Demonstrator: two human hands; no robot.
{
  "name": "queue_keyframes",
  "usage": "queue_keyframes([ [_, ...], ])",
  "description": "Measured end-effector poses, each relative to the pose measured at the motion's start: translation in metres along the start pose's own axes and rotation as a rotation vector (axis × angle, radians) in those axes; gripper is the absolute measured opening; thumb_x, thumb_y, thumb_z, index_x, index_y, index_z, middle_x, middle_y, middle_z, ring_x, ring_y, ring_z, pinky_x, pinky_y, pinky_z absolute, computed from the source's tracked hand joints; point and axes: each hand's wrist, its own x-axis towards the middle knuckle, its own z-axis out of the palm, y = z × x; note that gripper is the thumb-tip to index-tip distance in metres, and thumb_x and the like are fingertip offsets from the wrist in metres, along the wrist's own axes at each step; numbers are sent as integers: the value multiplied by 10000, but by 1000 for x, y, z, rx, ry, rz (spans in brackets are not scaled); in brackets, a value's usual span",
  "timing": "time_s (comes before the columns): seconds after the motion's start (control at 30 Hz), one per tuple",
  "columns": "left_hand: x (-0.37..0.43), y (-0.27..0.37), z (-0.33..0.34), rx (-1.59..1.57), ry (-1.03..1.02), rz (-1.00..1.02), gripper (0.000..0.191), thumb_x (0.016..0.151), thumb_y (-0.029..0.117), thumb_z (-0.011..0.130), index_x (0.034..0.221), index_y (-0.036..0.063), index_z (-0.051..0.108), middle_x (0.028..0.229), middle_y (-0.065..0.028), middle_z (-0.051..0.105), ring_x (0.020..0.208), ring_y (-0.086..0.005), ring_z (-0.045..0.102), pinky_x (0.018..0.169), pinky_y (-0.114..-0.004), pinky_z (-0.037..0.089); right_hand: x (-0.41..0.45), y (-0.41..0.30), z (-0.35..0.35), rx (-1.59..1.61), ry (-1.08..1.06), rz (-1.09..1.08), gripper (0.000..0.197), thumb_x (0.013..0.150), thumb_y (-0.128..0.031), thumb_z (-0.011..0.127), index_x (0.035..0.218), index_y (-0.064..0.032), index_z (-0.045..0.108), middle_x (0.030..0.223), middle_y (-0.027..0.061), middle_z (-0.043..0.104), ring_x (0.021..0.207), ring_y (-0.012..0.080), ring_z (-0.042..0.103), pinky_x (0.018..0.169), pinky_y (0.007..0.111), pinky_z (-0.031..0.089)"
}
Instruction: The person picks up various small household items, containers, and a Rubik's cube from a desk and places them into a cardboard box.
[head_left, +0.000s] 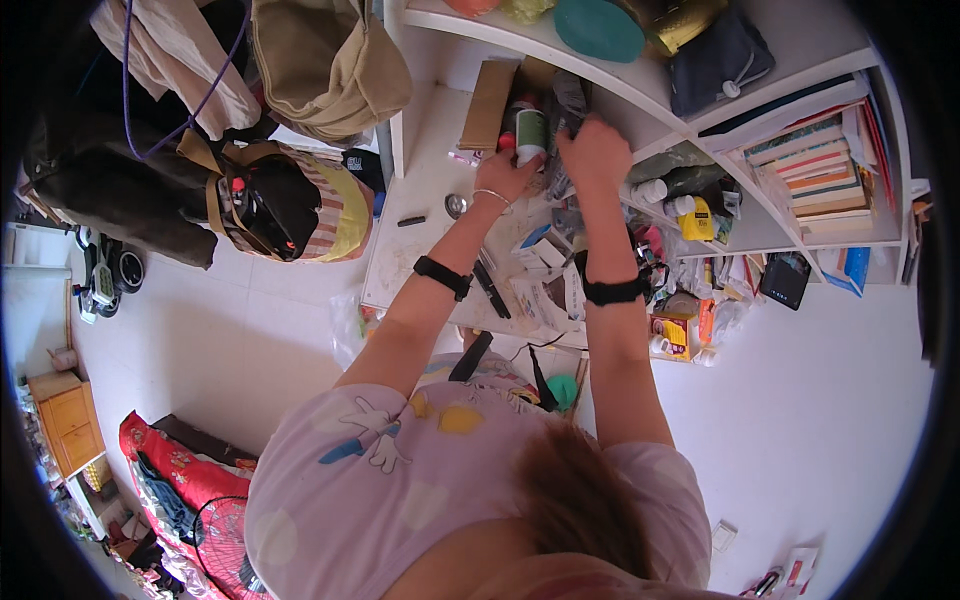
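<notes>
My left hand (507, 180) has its fingers around the near end of a white bottle with a green label (531, 129). A red cap (506, 141) shows just left of that bottle. My right hand (598, 156) is closed at a dark, crinkled plastic bag (568, 101); its fingertips are partly hidden. Behind the bottle, an open cardboard box (486, 109) stands in the desk's back compartment. On the white desktop (420, 259) below my hands lie a round metal object (455, 205), a black pen-like object (491, 289) and a torn white carton (540, 296).
Shelves with books (814, 172) rise at the right, above white bottles (649, 190) and a yellow packet (696, 219). A green-blue item (600, 30) lies on the upper shelf. Bags, including a striped one (337, 202), hang left of the desk. A wire-guarded fan (225, 540) stands lower left.
</notes>
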Motion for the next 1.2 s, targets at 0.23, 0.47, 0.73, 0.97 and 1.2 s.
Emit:
queue_keyframes([
  [0.23, -31, -22, -23, -1203, -262, -282, 399, 845, 348, 557, 1004, -18, 546, 817, -140, 644, 720, -227, 649, 662, -344, 530, -73, 25, -49, 216, 272, -92, 326, 752, -331, 601, 883, -33, 588, 756, 153, 635, 659, 326, 623, 577, 411, 496],
  [0.47, -112, -86, -76, -1538, -244, -365, 417, 857, 363, 539, 1070, 10, 480, 936, -135, 584, 838, -216, 587, 790, -347, 481, -186, 28, -91, 545, 232, -229, 324, 730, -256, 662, 971, -52, 587, 785, 106, 621, 632, 278, 610, 538, 345, 479],
  [0.73, -200, -177, -148, -1397, 111, -501, 394, 858, 413, 510, 1014, 51, 512, 819, -65, 579, 761, -172, 567, 752, -310, 458, -227, -5, 1, 634, -11, -472, 334, 724, -228, 660, 999, -59, 573, 723, 81, 560, 574, 234, 577, 508, 339, 456],
  [0.97, -223, -183, -147, -818, 224, -262, 264, 897, 218, 510, 1081, 34, 464, 781, -59, 555, 623, -125, 551, 570, -260, 475, -283, -8, 126, 352, -24, -933, 235, 709, -165, 585, 943, -145, 573, 775, 20, 459, 566, 148, 554, 472, 279, 452],
  [1.2, -214, -180, -103, 210, 5, -144, 453, 758, 388, 649, 964, 41, 441, 679, -152, 615, 618, -335, 608, 563, -439, 467, -282, -21, 149, 75, -418, -447, 258, 710, -149, 607, 967, -140, 586, 915, 105, 504, 722, 242, 604, 575, 356, 507],
])
